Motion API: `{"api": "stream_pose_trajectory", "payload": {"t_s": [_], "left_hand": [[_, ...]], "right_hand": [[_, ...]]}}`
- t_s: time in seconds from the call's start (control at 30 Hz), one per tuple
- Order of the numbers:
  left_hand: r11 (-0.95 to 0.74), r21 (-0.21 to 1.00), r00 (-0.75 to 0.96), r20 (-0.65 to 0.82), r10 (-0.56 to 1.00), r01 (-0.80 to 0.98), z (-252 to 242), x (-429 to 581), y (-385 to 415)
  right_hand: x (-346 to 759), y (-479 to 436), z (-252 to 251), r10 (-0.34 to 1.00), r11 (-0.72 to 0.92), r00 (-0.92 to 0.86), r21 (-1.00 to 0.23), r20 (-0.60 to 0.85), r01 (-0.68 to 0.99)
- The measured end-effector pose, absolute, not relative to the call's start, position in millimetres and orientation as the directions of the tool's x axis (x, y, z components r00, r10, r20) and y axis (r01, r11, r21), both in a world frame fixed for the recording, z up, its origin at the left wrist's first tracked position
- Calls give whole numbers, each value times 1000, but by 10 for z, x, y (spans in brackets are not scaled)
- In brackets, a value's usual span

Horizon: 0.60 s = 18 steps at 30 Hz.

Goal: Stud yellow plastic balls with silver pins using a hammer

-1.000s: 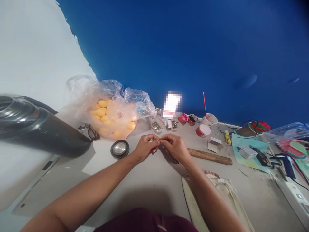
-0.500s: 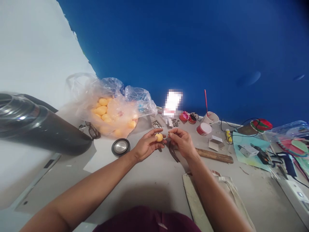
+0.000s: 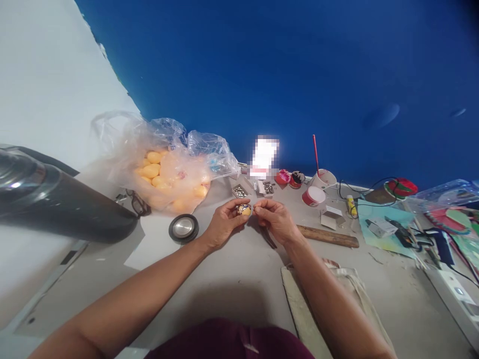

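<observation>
Between the thumb and fingers of my left hand (image 3: 224,224) is a small yellow ball (image 3: 244,210), its upper side covered with dark and shiny spots. Just right of the ball, my right hand (image 3: 275,219) has thumb and forefinger pinched together; whatever they hold is too small to make out. Beneath the right hand lies a hammer, its dark claw (image 3: 268,237) and wooden handle (image 3: 329,236) showing on either side. Beyond my hands sit two small open boxes of shiny metal pieces, one at the left (image 3: 240,191) and one at the right (image 3: 268,188).
A clear plastic bag of yellow balls (image 3: 151,171) and a large dark bottle (image 3: 67,199) stand left. A round black lid (image 3: 183,228) lies nearer. Paint cups (image 3: 313,196), a cloth bag (image 3: 305,304), a glue gun (image 3: 400,233) and a power strip (image 3: 454,289) are right.
The ball has turned in my left hand, so its spotted side now shows, and the left fingers have closed in around it. The whole view has shifted slightly.
</observation>
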<state>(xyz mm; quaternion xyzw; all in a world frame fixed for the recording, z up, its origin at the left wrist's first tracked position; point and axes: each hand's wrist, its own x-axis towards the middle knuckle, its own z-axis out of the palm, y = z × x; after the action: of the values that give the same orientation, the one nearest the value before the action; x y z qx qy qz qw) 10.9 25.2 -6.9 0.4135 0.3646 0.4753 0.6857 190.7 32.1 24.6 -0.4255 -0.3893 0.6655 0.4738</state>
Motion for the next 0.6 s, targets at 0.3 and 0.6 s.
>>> {"api": "stream_pose_trajectory", "payload": {"t_s": [0.3, 0.6], "left_hand": [[-32, 980, 153, 63, 986, -195, -4, 131, 212], [-83, 982, 153, 109, 982, -168, -46, 127, 204]], "right_hand": [[1896, 311, 229, 950, -284, -209, -915, -230, -285], [1928, 336, 254, 933, -330, -230, -911, -276, -248]]}}
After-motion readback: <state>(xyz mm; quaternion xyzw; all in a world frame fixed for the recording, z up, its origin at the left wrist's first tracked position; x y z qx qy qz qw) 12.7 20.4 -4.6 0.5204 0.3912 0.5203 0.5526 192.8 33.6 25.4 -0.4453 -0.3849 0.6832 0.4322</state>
